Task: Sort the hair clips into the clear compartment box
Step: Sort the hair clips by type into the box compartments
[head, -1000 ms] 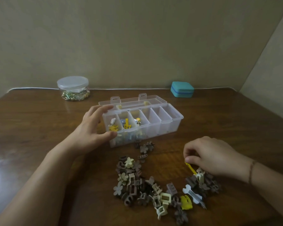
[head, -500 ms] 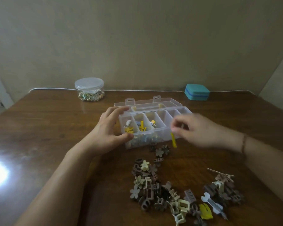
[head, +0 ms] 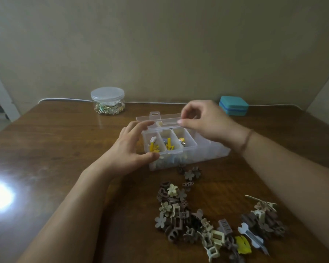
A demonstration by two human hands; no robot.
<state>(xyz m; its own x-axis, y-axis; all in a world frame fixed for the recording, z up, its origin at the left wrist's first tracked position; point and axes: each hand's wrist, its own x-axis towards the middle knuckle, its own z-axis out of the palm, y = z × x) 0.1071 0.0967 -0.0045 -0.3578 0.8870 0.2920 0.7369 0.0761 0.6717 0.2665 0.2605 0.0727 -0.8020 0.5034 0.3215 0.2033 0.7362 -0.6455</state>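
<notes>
A brown wooden table [head: 68, 141] fills the lower part of the view, with a plain wall behind it and a bright glare patch at its left edge. No brand, label or writing can be read on anything here.

The clear compartment box [head: 180, 143] stands near the middle of the table with its lid open toward the wall. Its three leftmost visible compartments hold small yellow and pale clips; the compartments further right are covered by the right forearm.

The left hand [head: 130, 149] grips the box's left end, thumb against the near side and fingers curled over the far edge. The right hand [head: 203, 120] hovers above the back of the box and its lid, fingers curled with thumb and forefinger close together; whether they pinch a clip cannot be told, since the hand is blurred. A thin band circles the right wrist.

The pile of hair clips [head: 180, 215] lies on the table in front of the box, nearer the camera than both hands and touched by neither: brown and beige flower and claw shapes, with a yellow clip [head: 243, 243] and a white clip [head: 252, 236] toward the right.

At the far edge stand a lidded clear jar [head: 107, 100] of gold-coloured trinkets, left, and a small teal case [head: 233, 108], right.
</notes>
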